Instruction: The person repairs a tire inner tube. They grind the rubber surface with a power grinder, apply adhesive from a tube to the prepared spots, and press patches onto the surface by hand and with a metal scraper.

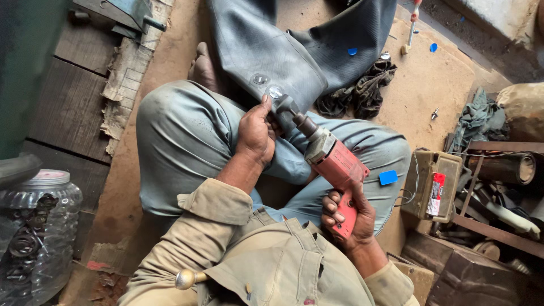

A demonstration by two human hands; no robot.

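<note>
Now our right hand wraps closed around the red drill grip; our left hand presses, fingers curled, on the grey rubber tube at the drill's tip, across our lap.

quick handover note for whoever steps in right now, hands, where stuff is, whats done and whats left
Left hand: presses the grey rubber tube flat across the lap.
Right hand: shut on the grip of the red power drill, whose tip meets the tube beside a round patch.
Second round patch sits just above. Dark rags lie on the floor past the knee.
Done: two patches on the tube.
Left: the spot under the drill tip.
</note>
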